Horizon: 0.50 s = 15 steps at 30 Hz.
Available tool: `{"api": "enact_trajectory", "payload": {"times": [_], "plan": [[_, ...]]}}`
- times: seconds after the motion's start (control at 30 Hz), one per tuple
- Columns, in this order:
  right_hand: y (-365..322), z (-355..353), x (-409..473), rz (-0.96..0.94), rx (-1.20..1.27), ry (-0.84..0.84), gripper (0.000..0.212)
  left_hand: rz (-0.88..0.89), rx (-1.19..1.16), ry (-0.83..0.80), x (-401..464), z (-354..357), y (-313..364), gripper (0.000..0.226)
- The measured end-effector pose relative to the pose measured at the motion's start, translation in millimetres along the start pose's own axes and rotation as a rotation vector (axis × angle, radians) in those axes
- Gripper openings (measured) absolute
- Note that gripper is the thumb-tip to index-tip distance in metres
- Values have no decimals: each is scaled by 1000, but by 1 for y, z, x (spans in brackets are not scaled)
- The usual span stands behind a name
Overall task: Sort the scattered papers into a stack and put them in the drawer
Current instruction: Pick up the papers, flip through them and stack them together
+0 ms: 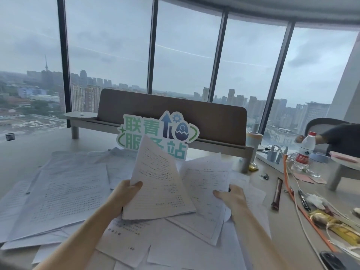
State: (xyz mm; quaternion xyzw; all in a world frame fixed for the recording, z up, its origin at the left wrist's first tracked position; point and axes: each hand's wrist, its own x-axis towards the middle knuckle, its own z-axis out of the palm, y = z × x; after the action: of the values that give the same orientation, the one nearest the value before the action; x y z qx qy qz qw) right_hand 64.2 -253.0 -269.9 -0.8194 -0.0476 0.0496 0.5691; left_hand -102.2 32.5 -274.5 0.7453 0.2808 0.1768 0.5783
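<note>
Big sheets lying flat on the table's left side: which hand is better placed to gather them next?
Probably the left hand: it is nearest those big sheets, though it already grips a raised sheet. The right hand holds papers on the far side.

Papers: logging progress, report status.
Left hand gripping raised sheets. Right hand pinching another sheet. Scattered papers unsorted. No drawer visible.

Two forearms bare, no sleeve visible up from either wrist. Left hand [126,193] ungloved, no ring or watch seen; thumb short-nailed. Right hand [231,197] ungloved too, wrist bare, no band or bracelet. Fingers partly hidden.
</note>
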Motion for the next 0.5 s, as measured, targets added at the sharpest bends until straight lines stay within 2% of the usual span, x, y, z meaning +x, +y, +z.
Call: {"api": "enact_trajectory", "payload": {"times": [0.13,0.2,0.3,0.5], "plan": [[-7,-2,-5,-44,-207,-92,9,6,-83,-42,-6,-3,3,19],[-12,-2,-5,-44,-114,-128,9,3,-87,-78,-10,-3,5,18],[-31,-6,-6,-34,69,-135,34,-12,-10,-95,-11,-3,4,25],[-114,-13,-31,-183,180,-228,23,6,32,-85,-11,-1,1,28]]}}
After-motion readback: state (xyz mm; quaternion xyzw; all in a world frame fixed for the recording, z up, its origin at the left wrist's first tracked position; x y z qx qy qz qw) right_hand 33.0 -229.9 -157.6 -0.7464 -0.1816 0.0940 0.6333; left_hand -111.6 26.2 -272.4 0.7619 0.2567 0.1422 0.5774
